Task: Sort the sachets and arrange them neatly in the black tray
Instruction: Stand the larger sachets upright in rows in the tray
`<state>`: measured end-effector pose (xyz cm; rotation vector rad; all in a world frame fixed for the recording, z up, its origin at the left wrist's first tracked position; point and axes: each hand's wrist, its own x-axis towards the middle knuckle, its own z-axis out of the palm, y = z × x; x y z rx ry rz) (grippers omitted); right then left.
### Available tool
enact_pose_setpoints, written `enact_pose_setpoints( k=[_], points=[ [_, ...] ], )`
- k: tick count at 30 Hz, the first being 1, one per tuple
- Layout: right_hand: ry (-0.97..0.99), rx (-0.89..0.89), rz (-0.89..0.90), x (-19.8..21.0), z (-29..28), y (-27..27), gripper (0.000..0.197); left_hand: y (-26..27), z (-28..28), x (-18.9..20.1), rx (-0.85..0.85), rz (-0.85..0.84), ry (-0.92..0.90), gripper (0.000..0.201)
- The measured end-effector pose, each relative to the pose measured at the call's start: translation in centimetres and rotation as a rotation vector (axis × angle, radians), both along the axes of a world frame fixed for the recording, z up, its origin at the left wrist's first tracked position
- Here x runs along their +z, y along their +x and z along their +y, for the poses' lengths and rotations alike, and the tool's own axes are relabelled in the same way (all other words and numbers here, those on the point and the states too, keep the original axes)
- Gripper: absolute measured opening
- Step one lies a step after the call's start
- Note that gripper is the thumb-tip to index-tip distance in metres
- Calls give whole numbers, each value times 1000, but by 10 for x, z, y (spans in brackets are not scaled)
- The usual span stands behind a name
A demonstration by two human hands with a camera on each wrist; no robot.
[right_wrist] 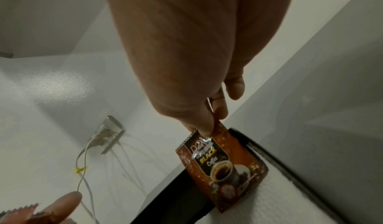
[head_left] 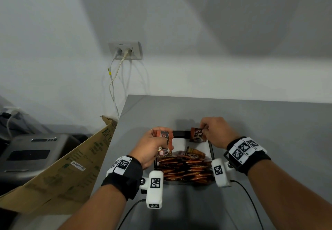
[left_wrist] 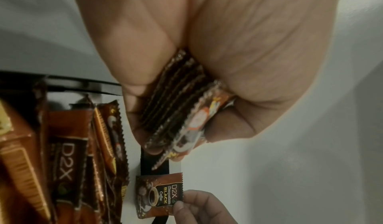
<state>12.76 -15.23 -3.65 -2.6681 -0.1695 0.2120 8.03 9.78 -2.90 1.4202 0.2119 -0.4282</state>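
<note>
Head view: hands pinch sachet stack (head_left: pixel 163 144), single sachet (head_left: pixel 198 135).

Your right-hand sachet (right_wrist: pixel 222 167) reads "D2X BLACK Coffee", "2g". Left-hand stack (head_left: pixel 164 144): "D2X". Cardboard box (head_left: pixel 68 165) sticker: "3M".

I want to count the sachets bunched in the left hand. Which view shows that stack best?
The left wrist view: the stack shows edge-on, its layers distinct, gripped by the left hand. The head view shows only its front face; the right wrist view catches just a corner.
</note>
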Motion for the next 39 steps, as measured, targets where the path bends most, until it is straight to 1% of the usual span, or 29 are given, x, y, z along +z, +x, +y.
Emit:
enact_pose_setpoints(
  k=[7, 11, 13, 15, 16, 17, 19, 20, 22, 25, 28, 29, 31, 33, 36, 39],
  points=[
    [25, -15, 6, 0, -1, 1, 15, 0, -2, 0, -13, 26, -65, 57],
    [33, -19, 18, 1, -2, -2, 13, -1, -2, -1, -16, 15, -85, 53],
    [38, -32, -17, 6, -3, -4, 20, -1, -1, -2, -16, 18, -102, 52],
    [104, -25, -86, 19, 3, -8, 24, -1, -2, -1, -19, 24, -139, 53],
    [181, -14, -93, 29, 9, -12, 24, -1, -4, 0, -23, 21, -161, 54],
    [272, 7, -52, 39, 18, -16, 23, 0, -7, 1, -30, 16, -187, 54],
    [410, 94, 104, 54, 35, -23, 24, 2, -13, 4, -38, 2, -252, 55],
    [439, 140, 148, 57, 41, -24, 23, 3, -16, 5, -31, -3, -279, 55],
    [456, 182, 144, 58, 48, -24, 20, 5, -19, 8, -13, -14, -307, 57],
    [466, 152, 114, 60, 47, -21, 13, 6, -16, 7, 20, -37, -314, 57],
    [464, 53, 22, 61, 43, -15, 8, 6, -8, 6, 65, -51, -303, 57],
    [457, 7, -14, 62, 40, -12, 8, 6, -5, 5, 102, -49, -296, 55],
    [395, -61, -59, 61, 33, -6, 9, 7, 2, 4, 169, -52, -258, 41],
    [287, -58, -71, 57, 30, -1, 14, 8, 7, 0, 207, -50, -204, 32],
    [125, 2, -63, 43, 35, 1, 20, 9, 9, -4, 212, -42, -159, 32],
    [45, 23, -40, 28, 41, -1, 20, 8, 9, -6, 205, -34, -135, 31]
  ],
)
